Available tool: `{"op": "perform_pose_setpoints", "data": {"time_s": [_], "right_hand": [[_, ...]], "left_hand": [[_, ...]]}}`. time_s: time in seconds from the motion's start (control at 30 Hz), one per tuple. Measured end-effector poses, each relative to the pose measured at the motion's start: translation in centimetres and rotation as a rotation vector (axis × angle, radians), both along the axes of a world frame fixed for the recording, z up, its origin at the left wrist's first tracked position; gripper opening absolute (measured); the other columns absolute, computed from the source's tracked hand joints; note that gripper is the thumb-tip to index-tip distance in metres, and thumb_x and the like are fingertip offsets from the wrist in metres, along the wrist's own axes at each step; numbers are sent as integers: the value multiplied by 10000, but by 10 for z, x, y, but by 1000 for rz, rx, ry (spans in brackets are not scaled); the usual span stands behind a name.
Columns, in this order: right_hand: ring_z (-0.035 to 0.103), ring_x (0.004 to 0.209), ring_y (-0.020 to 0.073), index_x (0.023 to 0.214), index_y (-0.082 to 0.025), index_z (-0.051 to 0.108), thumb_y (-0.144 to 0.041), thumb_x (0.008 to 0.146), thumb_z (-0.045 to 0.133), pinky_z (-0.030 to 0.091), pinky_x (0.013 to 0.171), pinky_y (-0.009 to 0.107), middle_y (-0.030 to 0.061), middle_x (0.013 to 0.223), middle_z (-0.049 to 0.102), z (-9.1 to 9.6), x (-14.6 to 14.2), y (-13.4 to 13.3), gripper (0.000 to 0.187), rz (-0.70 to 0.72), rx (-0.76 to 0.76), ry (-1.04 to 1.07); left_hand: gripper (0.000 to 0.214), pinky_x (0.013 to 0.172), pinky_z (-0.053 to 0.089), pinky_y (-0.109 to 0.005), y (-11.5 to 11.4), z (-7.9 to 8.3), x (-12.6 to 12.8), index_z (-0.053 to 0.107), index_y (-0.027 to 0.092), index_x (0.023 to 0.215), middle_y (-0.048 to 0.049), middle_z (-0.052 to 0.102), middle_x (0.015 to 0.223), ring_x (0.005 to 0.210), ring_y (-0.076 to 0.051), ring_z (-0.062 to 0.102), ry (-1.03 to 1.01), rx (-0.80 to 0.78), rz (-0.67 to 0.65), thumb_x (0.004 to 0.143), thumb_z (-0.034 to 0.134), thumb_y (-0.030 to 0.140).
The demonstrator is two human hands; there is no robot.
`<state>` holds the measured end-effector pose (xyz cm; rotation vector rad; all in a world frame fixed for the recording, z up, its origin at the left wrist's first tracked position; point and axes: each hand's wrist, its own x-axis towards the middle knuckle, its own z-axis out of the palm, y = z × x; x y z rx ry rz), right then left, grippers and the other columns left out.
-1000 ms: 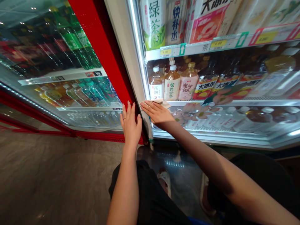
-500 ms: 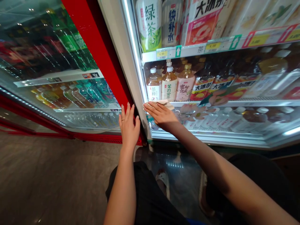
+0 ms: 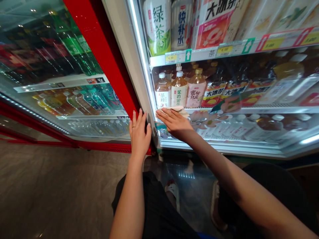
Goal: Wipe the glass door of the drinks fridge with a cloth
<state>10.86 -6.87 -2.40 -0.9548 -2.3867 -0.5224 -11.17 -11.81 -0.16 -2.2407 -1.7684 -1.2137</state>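
Observation:
My left hand (image 3: 139, 134) lies flat, fingers stretched out, against the red frame (image 3: 104, 63) of the left cooler. My right hand (image 3: 174, 123) presses a pale cloth (image 3: 177, 109) flat against the glass door (image 3: 249, 99) of the white cooler, near its left edge at the height of a shelf rail. Only the cloth's top edge shows above my fingers. Behind the glass stand tea bottles (image 3: 178, 89) in a row.
A second glass-front cooler (image 3: 57, 76) with green and dark bottles stands to the left. Price tags (image 3: 178, 56) line the shelf rails. Below are a grey floor (image 3: 50, 192), my dark trousers and my sandalled feet (image 3: 173, 192).
My right hand and the cloth slid a little to the right along the glass. My left hand stayed on the red frame, shifting slightly right.

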Motion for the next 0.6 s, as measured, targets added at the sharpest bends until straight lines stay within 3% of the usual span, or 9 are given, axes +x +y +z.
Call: {"op": "perform_pose_setpoints", "data": {"time_s": [0.27,0.5,0.6], "right_hand": [[353,1678,247,1778,-222,236,-44,955,554,341,1381,523,45,1795,365,9,12,-4,901,-43,3,35],[381,1662,222,1775,-213,251,-12,946,519,377,1366,470,36,1783,391,-3,23,-6,894,-12,-5,-10],[361,1673,231,1787,-244,202,-24,934,539,359,1377,495,15,1798,356,-1,34,-11,942,-36,-10,25]], "left_hand": [[587,1393,218,-607,-3,0,8,511,325,1647,-29,437,1774,1715,-274,251,16,0,-28,1067,490,244],[564,1391,227,-590,0,0,14,526,280,1638,-56,441,1769,1715,-270,248,32,-12,-45,1077,470,251],[554,1393,212,-596,-1,1,16,524,266,1638,-65,433,1772,1716,-266,243,46,-18,-67,1088,458,254]]}}
